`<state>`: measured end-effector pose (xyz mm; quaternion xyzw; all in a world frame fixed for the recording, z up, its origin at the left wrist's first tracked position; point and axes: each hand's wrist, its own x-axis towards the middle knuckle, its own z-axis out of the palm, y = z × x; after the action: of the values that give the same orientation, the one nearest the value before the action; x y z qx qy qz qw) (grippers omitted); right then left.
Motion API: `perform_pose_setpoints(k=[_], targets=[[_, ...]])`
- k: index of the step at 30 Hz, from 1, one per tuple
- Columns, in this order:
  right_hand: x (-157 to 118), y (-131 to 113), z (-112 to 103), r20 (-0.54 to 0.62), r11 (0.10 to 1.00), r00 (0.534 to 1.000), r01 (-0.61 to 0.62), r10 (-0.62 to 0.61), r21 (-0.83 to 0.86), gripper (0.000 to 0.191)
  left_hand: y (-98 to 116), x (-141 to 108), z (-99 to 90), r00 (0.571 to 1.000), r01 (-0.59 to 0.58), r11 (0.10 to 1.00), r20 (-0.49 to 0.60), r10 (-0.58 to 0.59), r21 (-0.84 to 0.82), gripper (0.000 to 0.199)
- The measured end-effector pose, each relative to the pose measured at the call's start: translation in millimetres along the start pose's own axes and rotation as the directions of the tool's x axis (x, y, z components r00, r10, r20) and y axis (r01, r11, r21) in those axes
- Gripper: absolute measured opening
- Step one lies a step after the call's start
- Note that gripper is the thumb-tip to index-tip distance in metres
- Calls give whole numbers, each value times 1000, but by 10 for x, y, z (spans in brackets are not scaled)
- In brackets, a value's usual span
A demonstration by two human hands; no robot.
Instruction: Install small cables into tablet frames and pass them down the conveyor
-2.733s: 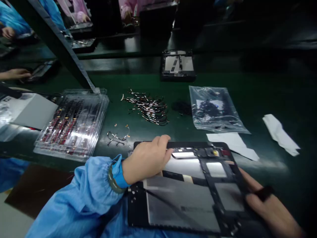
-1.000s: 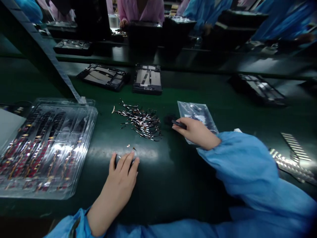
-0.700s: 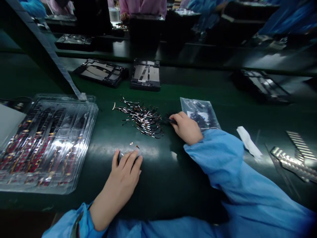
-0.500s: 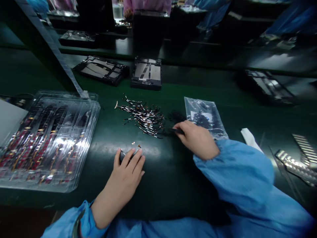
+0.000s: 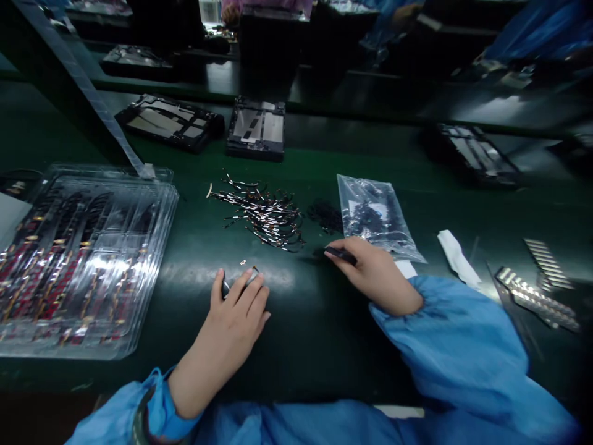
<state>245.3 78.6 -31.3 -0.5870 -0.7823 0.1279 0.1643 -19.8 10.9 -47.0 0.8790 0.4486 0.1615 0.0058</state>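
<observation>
My left hand (image 5: 236,318) lies palm down on the green table, fingers spread. Under and between its fingertips is a small dark part with a shiny edge (image 5: 225,288), mostly hidden. A tiny pale piece (image 5: 243,262) lies just beyond the fingers. My right hand (image 5: 373,272) pinches a slim black tweezers-like tool (image 5: 341,254) above the table; its exact kind is unclear. Ahead of it sits a small heap of black bits (image 5: 325,215). Left of that heap, a loose pile of thin dark strips with silvery parts (image 5: 269,216) is spread out.
A clear plastic bag of dark pieces (image 5: 377,213) lies by my right hand. Stacked clear trays (image 5: 152,296) stand left, holding red and black parts. Dark flat devices (image 5: 256,128) line the back. Metal strips (image 5: 537,296) and white paper (image 5: 456,256) lie right. Co-workers sit opposite.
My right hand has drawn back from the black heap toward me, still with the black tool. The left hand stays over its part. The whole view has shifted slightly.
</observation>
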Motion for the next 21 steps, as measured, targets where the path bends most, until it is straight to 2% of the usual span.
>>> perform_pose_setpoints(k=[5, 10, 13, 17, 21], targets=[[29, -30, 120, 33, 999, 998, 46, -47, 23, 15, 18, -3, -2, 999, -32, 999, 29, 32, -27, 25], [77, -48, 121, 97, 997, 993, 68, -64, -33, 10, 26, -8, -12, 997, -66, 996, 45, 69, -65, 26], [70, -160, 138, 115, 985, 978, 173, -173, 15, 9, 25, -22, -10, 997, -69, 995, 42, 72, -77, 26], [82, -408, 278, 35, 902, 909, 406, -415, 149, 10, 28, -40, -3, 997, -61, 995, 35, 64, -79, 25], [168, -576, 448, 1, 832, 836, 545, -548, 98, 17, 26, -56, 10, 998, -55, 996, 40, 58, -66, 25]])
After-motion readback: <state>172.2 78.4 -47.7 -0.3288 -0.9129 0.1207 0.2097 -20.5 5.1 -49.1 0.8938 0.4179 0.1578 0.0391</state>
